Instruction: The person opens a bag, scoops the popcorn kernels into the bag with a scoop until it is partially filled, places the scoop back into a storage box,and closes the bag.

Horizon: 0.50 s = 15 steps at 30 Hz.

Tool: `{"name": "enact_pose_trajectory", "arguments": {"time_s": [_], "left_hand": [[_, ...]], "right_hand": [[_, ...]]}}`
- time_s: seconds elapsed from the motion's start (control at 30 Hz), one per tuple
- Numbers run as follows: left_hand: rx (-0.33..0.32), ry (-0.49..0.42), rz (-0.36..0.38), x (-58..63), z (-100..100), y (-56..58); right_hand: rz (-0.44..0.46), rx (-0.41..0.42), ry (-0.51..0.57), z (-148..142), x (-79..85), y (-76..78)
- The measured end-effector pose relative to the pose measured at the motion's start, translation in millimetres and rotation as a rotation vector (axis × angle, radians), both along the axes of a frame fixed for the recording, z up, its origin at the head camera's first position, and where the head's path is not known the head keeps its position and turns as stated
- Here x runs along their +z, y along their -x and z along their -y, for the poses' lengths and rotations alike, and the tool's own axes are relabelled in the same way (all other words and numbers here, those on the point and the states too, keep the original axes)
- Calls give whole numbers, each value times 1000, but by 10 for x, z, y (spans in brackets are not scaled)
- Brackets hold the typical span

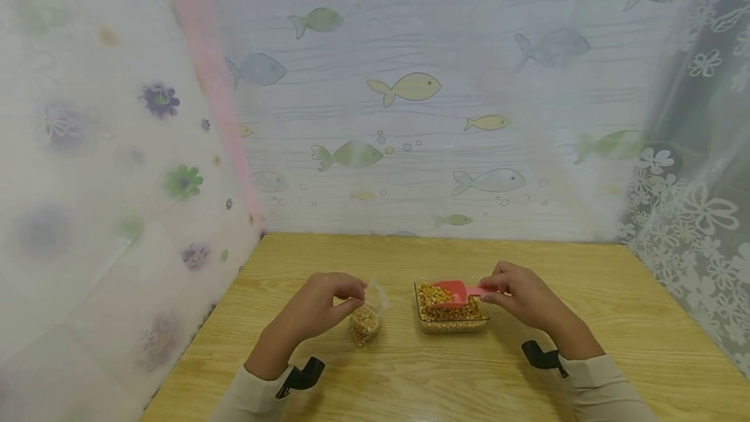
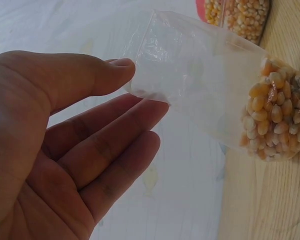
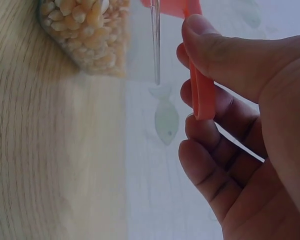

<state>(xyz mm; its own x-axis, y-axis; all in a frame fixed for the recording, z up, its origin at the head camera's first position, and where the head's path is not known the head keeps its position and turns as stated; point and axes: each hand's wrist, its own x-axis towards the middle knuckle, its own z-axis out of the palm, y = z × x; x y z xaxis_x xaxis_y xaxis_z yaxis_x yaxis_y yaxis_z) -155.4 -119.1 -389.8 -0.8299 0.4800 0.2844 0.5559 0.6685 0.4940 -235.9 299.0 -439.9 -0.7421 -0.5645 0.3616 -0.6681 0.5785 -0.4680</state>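
Observation:
Between thumb and fingers, my left hand (image 1: 325,305) pinches the top edge of a clear plastic bag (image 2: 190,65). Corn kernels (image 2: 277,112) fill the bag's lower end, which hangs close over the table. My right hand (image 1: 524,295) grips the handle (image 3: 202,95) of a red scoop (image 1: 459,293), thumb on one side and fingers on the other. The scoop's bowl lies over the kernels in a clear rectangular container (image 1: 454,325), with kernels at its mouth. In the right wrist view only the container's corner and part of the scoop show.
The wooden table (image 1: 410,383) runs back to a translucent curtain (image 1: 410,116) printed with fish. A flowered curtain (image 1: 181,213) borders the left side, and another with white flowers (image 1: 697,213) the right. Each wrist carries a black camera mount (image 1: 307,373).

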Motion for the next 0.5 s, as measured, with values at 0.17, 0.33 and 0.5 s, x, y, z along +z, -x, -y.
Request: {"name": "enact_pose_trajectory", "arguments": {"time_s": [0.17,0.33,0.5], "left_hand": [[7,2,3,17,-26,-57],[19,4,9,36,-53,-112],[28,0,-1,54,-77,-166]], "right_hand": [[-2,7,4,-15,9,-19],[-1,20,8,-27,29,-45],[0,30,12,-28,72,-93]]}}
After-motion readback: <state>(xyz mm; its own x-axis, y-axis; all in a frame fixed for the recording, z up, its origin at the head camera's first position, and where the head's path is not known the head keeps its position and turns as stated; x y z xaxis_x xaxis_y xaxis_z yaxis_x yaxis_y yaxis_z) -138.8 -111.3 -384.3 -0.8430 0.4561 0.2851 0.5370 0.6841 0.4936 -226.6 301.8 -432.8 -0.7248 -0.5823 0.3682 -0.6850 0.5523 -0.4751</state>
